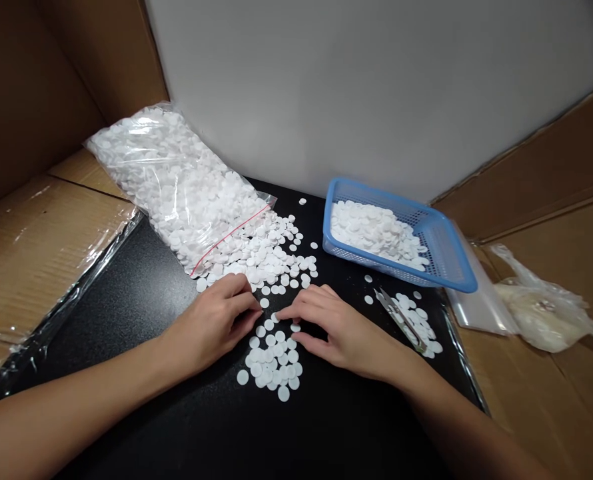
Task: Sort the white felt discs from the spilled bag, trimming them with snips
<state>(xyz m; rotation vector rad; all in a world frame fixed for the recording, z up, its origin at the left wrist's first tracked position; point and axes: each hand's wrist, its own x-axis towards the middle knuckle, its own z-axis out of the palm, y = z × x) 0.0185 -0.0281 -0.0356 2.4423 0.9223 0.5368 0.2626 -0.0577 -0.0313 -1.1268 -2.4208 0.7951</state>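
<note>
Small white discs (274,360) lie loosely heaped on the black table between my wrists. My left hand (224,317) is at the left of them, its thumb and fingertips drawn together near one disc; whether anything is pinched is too small to tell. On the other side my right hand (321,323) has its index finger and thumb apart, the index fingertip by a disc. Behind both hands, more discs spill from the mouth of a clear zip bag (176,180) with a red seal line. A blue basket (396,263) at the back right holds a pile of discs.
Metal snips (401,320) rest against another small group of discs (429,333) right of my right hand. Beyond the table's right edge are a flat clear bag (481,300) and a knotted plastic bag (546,317) on cardboard. A pale wall (326,87) stands behind.
</note>
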